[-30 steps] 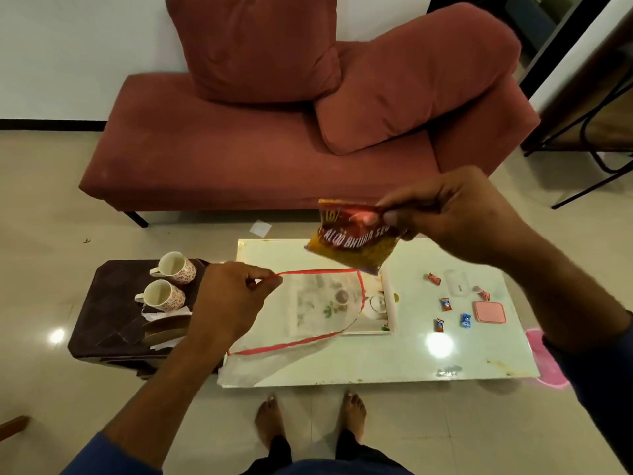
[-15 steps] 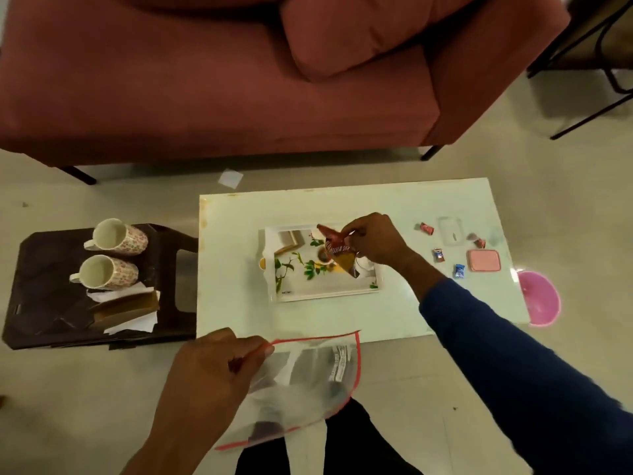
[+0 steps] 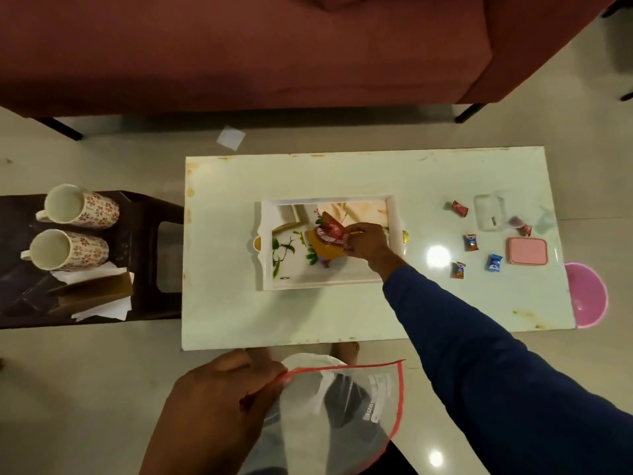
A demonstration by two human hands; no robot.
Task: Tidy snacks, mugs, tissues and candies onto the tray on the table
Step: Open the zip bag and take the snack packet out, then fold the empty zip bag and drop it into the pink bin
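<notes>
A white tray (image 3: 394, 241) with a leaf print lies in the middle of the pale table (image 3: 342, 313). My right hand (image 3: 368, 243) pinches the top of a red and yellow snack packet (image 3: 325, 243) that rests on the tray. Near the bottom edge my left hand (image 3: 219, 406) grips a clear plastic bag (image 3: 342, 416) with a red rim. Several wrapped candies (image 3: 471, 242) lie scattered on the table's right part. Two flowered mugs (image 3: 70, 250) and white tissues (image 3: 102, 306) sit on a dark stool (image 3: 150, 214) at the left.
A pink lid (image 3: 527, 250) and a clear box (image 3: 489, 211) lie among the candies. A pink bowl (image 3: 587, 296) sits on the floor past the table's right edge. A red sofa (image 3: 239, 53) runs along the back, with a paper scrap (image 3: 231, 138) on the floor before it.
My right hand brought the snack packet down from in front of me onto the tray. My left hand lowered the clear bag toward my body. The view tilted down and closer.
</notes>
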